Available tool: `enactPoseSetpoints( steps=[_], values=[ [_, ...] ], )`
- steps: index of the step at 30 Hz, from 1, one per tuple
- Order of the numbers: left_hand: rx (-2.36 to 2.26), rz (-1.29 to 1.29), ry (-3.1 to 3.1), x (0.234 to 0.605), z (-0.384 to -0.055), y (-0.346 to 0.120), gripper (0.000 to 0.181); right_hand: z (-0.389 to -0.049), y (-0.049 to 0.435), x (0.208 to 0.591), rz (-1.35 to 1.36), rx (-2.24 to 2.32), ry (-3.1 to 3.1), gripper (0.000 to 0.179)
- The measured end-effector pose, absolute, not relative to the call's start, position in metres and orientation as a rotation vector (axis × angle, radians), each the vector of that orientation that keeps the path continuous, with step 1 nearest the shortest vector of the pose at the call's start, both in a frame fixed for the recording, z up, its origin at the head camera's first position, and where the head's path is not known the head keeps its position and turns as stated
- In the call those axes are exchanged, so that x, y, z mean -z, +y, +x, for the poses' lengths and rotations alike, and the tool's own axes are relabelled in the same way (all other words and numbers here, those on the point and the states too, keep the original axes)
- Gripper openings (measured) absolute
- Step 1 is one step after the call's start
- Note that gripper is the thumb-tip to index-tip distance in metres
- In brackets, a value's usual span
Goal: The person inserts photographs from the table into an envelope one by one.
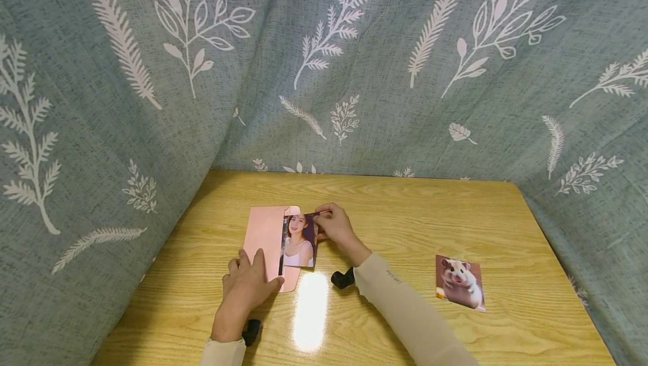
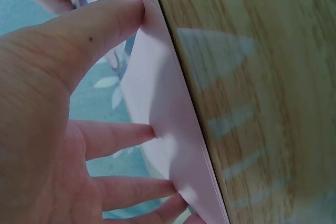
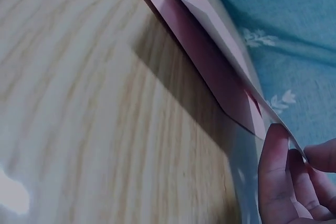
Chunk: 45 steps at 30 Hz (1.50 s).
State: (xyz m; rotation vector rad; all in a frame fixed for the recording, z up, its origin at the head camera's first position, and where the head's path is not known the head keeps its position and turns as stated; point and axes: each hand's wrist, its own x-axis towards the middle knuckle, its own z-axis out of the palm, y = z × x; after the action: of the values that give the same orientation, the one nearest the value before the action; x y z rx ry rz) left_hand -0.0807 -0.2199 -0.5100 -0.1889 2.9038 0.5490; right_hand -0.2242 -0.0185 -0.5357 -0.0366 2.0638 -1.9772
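Observation:
A pink envelope [image 1: 263,230] lies on the wooden table, its flap side to the right. My left hand [image 1: 245,283] rests on its lower part with fingers spread, and in the left wrist view the fingertips press the pink paper [image 2: 163,85]. My right hand [image 1: 338,226] pinches a photo print [image 1: 297,245] of a person in a white top by its upper right corner. This photo overlaps the envelope's flap, its left edge at the opening, where a dark strip [image 1: 281,262] shows. In the right wrist view, the photo slants above the flap [image 3: 223,87], thumb and fingers on its edge.
To the right on the table [image 1: 385,208] lies a square hamster photo [image 1: 459,283]. A patterned blue-grey cloth [image 1: 374,118] hangs behind the table and along its sides. Dark wrist-worn devices sit below both hands. A bright reflection shows near the front.

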Motion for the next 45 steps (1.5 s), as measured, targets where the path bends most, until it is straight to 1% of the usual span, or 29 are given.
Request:
enactPoseSetpoints(
  steps=[19,26,31,45],
  values=[
    [-0.533,-0.181,2.909,0.51,-0.081,-0.219,0.091,-0.215,-0.042,0.533,-0.038,1.957,2.037,0.024],
    [-0.532,-0.175,2.908,0.51,-0.081,-0.22,0.09,-0.212,-0.05,0.532,-0.073,1.939,2.084,0.017],
    [-0.55,-0.18,2.903,0.509,-0.08,-0.22,0.09,-0.212,-0.056,0.533,-0.08,1.908,2.111,0.017],
    [-0.538,-0.185,2.895,0.509,-0.08,-0.22,0.091,-0.211,-0.055,0.536,-0.14,1.839,2.228,0.016]
  ],
)
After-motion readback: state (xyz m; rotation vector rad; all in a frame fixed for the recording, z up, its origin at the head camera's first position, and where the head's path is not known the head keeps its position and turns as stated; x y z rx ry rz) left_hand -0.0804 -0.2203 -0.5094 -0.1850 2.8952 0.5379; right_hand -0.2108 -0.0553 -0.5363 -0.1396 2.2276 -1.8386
